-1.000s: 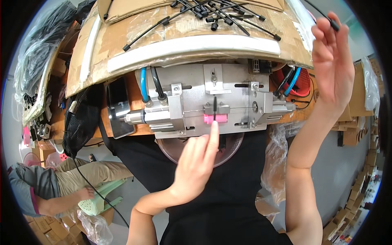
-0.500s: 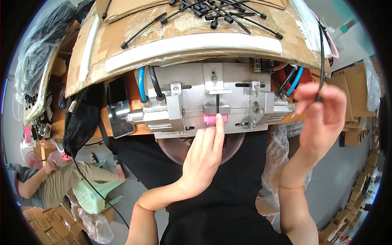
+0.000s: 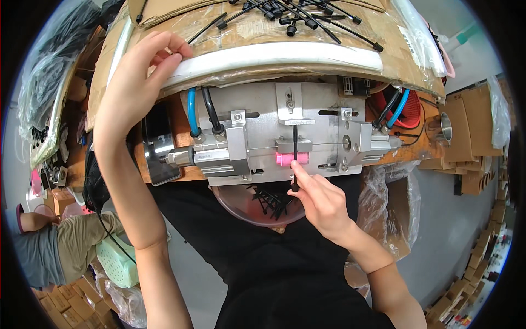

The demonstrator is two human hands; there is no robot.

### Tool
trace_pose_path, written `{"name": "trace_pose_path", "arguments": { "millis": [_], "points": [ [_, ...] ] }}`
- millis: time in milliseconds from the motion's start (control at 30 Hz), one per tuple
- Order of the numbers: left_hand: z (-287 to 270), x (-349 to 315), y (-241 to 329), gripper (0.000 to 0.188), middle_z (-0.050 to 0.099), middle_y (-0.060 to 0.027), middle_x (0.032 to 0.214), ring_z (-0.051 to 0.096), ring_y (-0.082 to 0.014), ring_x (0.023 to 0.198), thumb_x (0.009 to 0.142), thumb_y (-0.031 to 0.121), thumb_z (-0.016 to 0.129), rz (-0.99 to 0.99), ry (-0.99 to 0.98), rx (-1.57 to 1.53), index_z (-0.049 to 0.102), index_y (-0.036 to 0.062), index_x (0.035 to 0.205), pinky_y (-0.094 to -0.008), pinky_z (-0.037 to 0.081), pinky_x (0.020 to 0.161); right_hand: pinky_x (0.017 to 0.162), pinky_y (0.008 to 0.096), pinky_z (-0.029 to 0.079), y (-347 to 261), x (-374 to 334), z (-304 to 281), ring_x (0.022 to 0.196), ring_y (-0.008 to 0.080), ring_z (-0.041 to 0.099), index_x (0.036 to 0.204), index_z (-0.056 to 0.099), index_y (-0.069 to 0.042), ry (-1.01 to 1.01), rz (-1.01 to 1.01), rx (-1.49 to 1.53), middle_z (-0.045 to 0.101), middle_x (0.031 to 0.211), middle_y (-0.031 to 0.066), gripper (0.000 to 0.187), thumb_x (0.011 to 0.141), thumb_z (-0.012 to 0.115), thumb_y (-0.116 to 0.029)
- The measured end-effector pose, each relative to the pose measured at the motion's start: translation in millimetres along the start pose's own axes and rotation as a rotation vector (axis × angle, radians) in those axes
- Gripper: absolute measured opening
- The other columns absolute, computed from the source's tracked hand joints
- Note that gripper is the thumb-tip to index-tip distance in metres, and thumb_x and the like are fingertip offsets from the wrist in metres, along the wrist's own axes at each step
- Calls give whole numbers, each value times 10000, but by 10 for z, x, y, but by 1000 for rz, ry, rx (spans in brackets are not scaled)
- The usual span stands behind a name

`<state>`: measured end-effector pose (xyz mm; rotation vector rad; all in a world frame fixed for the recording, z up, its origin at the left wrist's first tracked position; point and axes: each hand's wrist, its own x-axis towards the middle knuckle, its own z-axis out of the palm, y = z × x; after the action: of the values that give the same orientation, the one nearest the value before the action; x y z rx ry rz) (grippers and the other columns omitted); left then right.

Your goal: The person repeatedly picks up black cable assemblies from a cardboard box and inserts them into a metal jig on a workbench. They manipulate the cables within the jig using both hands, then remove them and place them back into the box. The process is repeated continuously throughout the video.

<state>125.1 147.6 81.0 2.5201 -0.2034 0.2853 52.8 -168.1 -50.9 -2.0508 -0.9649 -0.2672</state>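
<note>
My right hand (image 3: 327, 204) pinches the near end of a thin black rod (image 3: 296, 143). The rod lies lengthwise in the middle of a metal fixture (image 3: 263, 123), across a small metal block and a pink piece (image 3: 284, 159), its far end at the upper bracket (image 3: 290, 107). At the upper left, my left hand (image 3: 129, 82) has its fingers closed at the near end of another black rod (image 3: 207, 28) on the cardboard; my fingers hide that end.
More capped black rods (image 3: 309, 22) lie heaped on the cardboard (image 3: 241, 35). Metal cylinders (image 3: 222, 159) with blue and black hoses flank the fixture. Beneath its front edge, a clear bowl (image 3: 263, 214) holds short black pieces. A phone (image 3: 159, 140) lies left; another person (image 3: 55, 247) sits farther left.
My left hand has left the pink piece and reached up to the cardboard on the left. My right hand has come from the right to the near end of the rod in the fixture.
</note>
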Motion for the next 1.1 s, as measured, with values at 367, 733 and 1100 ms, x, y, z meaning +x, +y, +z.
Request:
{"name": "trace_pose_path", "arguments": {
  "millis": [367, 733, 1100],
  "points": [
    [795, -945, 876, 580, 558, -33, 843, 519, -168, 766, 743, -8, 644, 203, 262, 415, 554, -55, 1314, -277, 395, 665, 586, 319, 480, -135, 178, -565, 657, 222, 583, 1204, 632, 24, 67, 193, -95, 687, 918, 128, 545, 695, 816, -35],
    [1753, -1273, 1203, 647, 478, -75, 898, 498, -214, 837, 742, -1, 596, 119, 46, 422, 453, -80, 1368, -299, 437, 713, 528, 232, 382, -140, 180, -769, 570, 104, 477, 1106, 678, 19, 260, 214, 9, 711, 871, 91, 303, 805, 716, 26],
    [871, -325, 852, 401, 520, -159, 1004, 500, -330, 951, 796, 12, 606, 290, 276, 254, 594, 40, 1196, -428, 430, 867, 611, 330, 450, -15, 1212, -882, 721, 259, 592, 927, 630, 5, 269, 5, -298, 640, 819, 112, 163, 788, 714, 2]
  ]
}}
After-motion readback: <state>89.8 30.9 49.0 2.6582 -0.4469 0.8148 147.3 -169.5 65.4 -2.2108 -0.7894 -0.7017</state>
